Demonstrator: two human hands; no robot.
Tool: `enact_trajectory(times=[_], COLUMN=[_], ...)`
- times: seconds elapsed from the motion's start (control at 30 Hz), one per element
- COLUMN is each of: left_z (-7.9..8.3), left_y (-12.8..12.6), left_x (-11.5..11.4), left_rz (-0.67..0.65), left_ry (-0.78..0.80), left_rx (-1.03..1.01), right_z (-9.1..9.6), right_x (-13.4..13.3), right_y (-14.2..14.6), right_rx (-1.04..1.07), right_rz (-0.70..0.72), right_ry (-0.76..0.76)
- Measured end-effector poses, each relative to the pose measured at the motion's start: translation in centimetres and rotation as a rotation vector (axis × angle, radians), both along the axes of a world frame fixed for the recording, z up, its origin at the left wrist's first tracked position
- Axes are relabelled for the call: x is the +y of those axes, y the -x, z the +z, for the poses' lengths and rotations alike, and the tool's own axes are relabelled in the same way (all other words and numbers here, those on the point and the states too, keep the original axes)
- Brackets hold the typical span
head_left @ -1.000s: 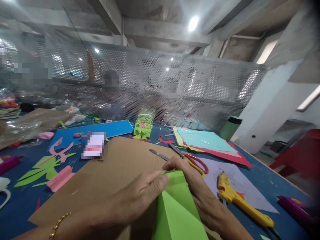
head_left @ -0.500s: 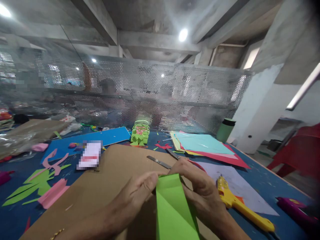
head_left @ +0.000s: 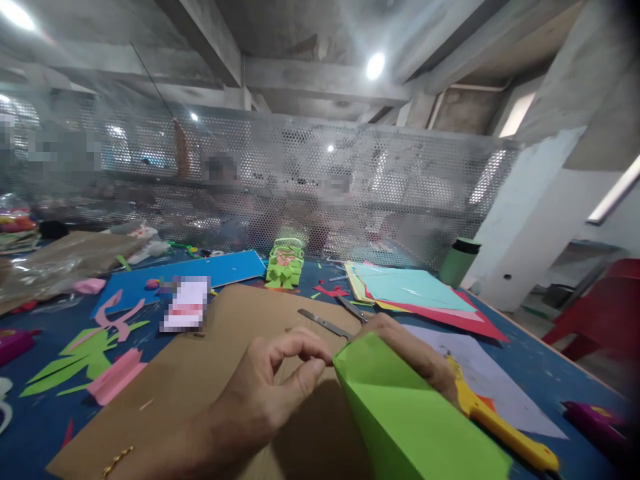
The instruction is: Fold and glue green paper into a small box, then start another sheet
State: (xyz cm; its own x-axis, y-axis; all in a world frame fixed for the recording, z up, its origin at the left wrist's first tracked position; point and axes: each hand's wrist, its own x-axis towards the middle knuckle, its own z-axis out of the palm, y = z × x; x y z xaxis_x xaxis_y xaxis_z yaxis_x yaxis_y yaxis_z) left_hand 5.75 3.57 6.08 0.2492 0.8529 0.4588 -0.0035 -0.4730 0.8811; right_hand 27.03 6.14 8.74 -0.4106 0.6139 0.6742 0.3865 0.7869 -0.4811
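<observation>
A folded sheet of bright green paper (head_left: 405,413) is raised over a brown cardboard sheet (head_left: 220,347). My right hand (head_left: 415,350) holds the green paper from behind, fingers wrapped on its far edge and partly hidden. My left hand (head_left: 270,383) pinches thumb and forefinger together at the paper's top left corner, the other fingers curled. A thin gold bracelet (head_left: 116,460) is on my left wrist.
Scissors (head_left: 335,317) lie just beyond the hands, a yellow glue gun (head_left: 500,427) to the right. Stacked coloured sheets (head_left: 415,293), a white sheet, a green woven paper basket (head_left: 284,263), a blue board and paper cut-outs cover the blue table. Behind a mesh screen sit other people.
The green paper has turned and swung right, its broad face toward me. My right hand went behind it. My left hand's pinch shifted to the paper's left corner.
</observation>
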Motion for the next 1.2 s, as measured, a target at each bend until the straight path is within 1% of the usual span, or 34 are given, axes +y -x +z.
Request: enact_trajectory(times=[0.1, 0.2, 0.3, 0.53, 0.73, 0.83, 0.93, 1.07, 1.2], left_z=[0.1, 0.4, 0.6, -0.1, 0.2, 0.2, 0.0, 0.0, 0.1], left_y=[-0.2, -0.2, -0.1, -0.2, -0.1, 0.0, 0.0, 0.1, 0.0], left_x=[0.1, 0.3, 0.3, 0.5, 0.4, 0.4, 0.3, 0.1, 0.1], left_rz=[0.034, 0.005, -0.029, -0.047, -0.021, 0.013, 0.023, 0.032, 0.038], left_ry=[0.015, 0.0, -0.006, 0.0, -0.009, -0.025, -0.044, -0.079, -0.101], left_rx=[0.013, 0.029, 0.027, -0.017, 0.002, -0.011, -0.022, -0.027, -0.037], right_z=[-0.1, -0.6, -0.9, -0.6, -0.9, -1.1, -1.0, -0.6, -0.6], right_x=[-0.1, 0.1, 0.3, 0.0, 0.0, 0.1, -0.1, -0.4, -0.6], right_y=[0.1, 0.4, 0.6, 0.7, 0.5, 0.5, 0.6, 0.9, 0.8], right_rx=[0.037, 0.07, 0.084, 0.076, 0.104, 0.115, 0.123, 0.126, 0.094], right_rz=[0.019, 0.017, 0.051, 0.054, 0.12, 0.119, 0.106, 0.07, 0.023], right_ry=[0.054, 0.047, 0.03, 0.124, 0.09, 0.059, 0.046, 0.058, 0.064])
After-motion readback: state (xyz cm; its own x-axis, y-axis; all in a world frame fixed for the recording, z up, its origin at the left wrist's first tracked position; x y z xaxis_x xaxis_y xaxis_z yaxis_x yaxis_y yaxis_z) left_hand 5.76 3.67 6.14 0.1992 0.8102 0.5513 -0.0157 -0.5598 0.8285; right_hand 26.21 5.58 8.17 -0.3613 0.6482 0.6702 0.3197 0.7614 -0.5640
